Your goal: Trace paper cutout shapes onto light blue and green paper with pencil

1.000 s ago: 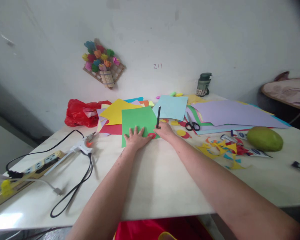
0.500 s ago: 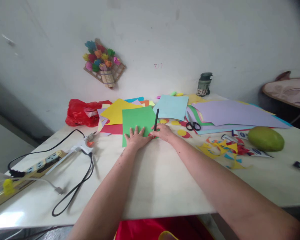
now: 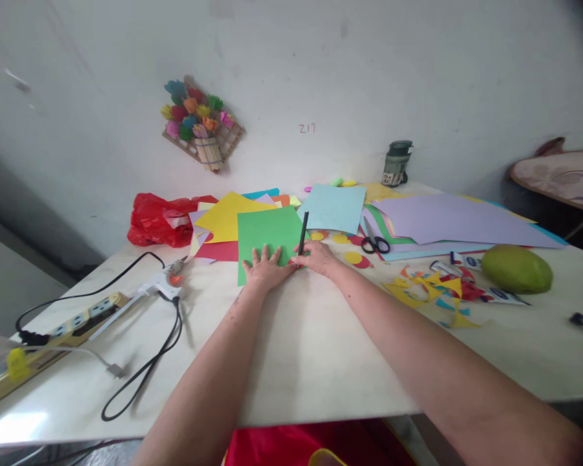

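Note:
My left hand [image 3: 266,268] lies with its fingers spread on a sheet of green paper [image 3: 265,230], pressing it to the table. At the sheet's lower right corner, my right hand [image 3: 318,257] grips a black pen [image 3: 304,230], which stands nearly upright. A small bit of red [image 3: 295,263] shows between the two hands on the green sheet; most of it is covered by fingers. The pen's tip is hidden behind my right fingers. Yellow and red paper circles [image 3: 354,257] lie just right of my right hand.
Black-handled scissors [image 3: 375,244] rest by the coloured sheets [image 3: 451,220]. On the right are paper scraps [image 3: 430,288], glue tubes and a green fruit [image 3: 516,269]. A glue gun [image 3: 162,283], its looped cord and a power strip [image 3: 85,317] occupy the left. A bottle [image 3: 397,164] stands behind.
Both hands stay in almost the same place. The pen in my right hand has shifted very slightly; the left hand still lies flat on the green paper.

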A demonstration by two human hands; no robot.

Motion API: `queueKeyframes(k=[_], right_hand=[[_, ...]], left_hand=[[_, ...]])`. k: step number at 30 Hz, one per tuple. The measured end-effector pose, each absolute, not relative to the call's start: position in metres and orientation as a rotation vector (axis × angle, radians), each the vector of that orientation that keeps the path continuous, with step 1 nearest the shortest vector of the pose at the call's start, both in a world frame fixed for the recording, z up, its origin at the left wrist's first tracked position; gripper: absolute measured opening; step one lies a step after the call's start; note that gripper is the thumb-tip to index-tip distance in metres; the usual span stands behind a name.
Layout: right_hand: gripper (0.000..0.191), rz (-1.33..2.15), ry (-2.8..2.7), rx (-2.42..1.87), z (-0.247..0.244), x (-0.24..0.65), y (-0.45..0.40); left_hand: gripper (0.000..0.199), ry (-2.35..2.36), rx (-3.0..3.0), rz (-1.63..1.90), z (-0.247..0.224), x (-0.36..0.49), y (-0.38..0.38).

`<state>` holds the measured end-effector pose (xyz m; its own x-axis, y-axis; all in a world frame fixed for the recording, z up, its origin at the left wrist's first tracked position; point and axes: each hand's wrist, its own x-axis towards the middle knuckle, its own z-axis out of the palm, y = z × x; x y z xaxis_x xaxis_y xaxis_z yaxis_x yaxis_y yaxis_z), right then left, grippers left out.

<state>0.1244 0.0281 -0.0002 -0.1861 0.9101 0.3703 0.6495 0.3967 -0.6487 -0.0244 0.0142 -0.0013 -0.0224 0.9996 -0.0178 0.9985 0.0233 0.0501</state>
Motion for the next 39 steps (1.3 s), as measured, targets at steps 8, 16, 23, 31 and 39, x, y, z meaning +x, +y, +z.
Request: queueKeyframes(k=[8,16,23,31,39], right_hand=[[0.023,0.451,-1.932,-1.335,-0.0023,0.1252,0.0291],[0.027,0.507,-1.920,-1.356,-0.0009,0.1265,0.0294],[0.026,0.589,-1.885,-1.365,-0.0028,0.1279,0.0326],[0.023,0.665,-1.836,-1.375,0.0027,0.1303,0.0294],[0.021,0.652,-1.811,-1.392,0.0034,0.1320,0.0316]], left_hand=[[0.070,2.215,2.166,0.047,-0.0030,-0.0253,0.0153],[0.075,2.211,2.168,0.059,-0.0033,-0.0254,0.0155],[0.082,2.209,2.156,0.054,-0.0011,-0.0241,0.0136],[0.080,2.230,2.131,0.023,0.0033,-0.0211,0.0111],[0.080,2.222,2.143,0.030,0.0026,-0.0222,0.0110]])
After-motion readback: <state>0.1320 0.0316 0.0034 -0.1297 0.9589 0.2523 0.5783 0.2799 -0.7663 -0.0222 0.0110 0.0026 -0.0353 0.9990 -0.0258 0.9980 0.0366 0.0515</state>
